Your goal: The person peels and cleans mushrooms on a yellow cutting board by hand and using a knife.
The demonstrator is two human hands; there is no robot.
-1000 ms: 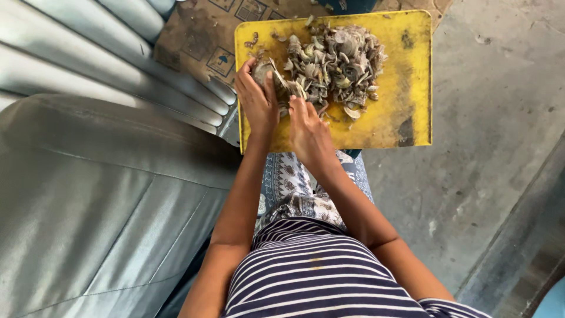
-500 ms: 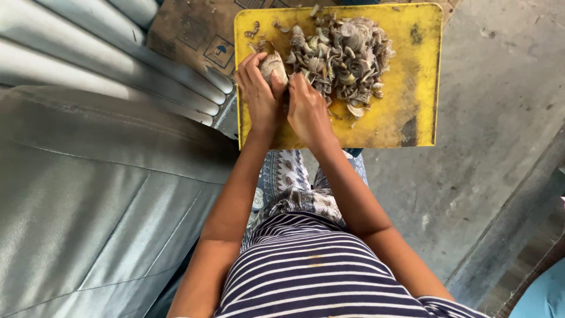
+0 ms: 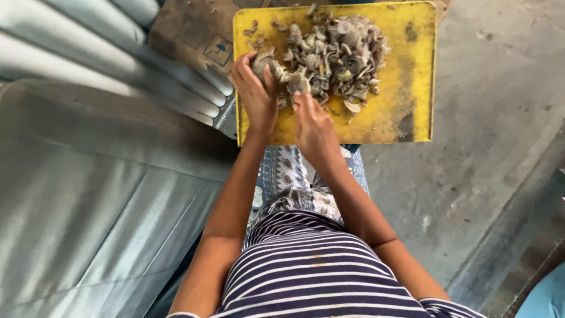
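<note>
The landmark here is the square yellow plastic cutting board [image 3: 406,88], which rests at the top of the view, beyond the knees of the person.

Far to the left of the board there is a wide grey smooth surface [image 3: 88,194], maybe a cover or a seat; the view does not let me say which. Above it, also left of the board, run some pale grey ribbed tubes or folds [image 3: 118,65]. Just beside the left edge of the board lies a flat brown cardboard sheet [image 3: 188,29] with small printed marks.

At the left part of the board is the left hand [image 3: 257,94]. Its fingers are curled closed around a grey-brown mushroom piece [image 3: 263,60], with the thumb on top of it. This piece is over the upper left area of the board, touching the edge of the heap.

Near it, at the lower middle of the board, is the right hand [image 3: 313,121]. Its fingers are bent and pinch something small at the heap's edge, but I cannot tell exactly what, because the fingertips hide it.

The heap of grey-brown cut mushroom pieces [image 3: 341,56] lies on the upper middle of the board. The right part of the board is bare, with dark stains.

Right of the board there is the grey concrete floor [image 3: 494,118]. Below the board are the patterned trousers and the blue-white striped shirt [image 3: 306,271].
</note>
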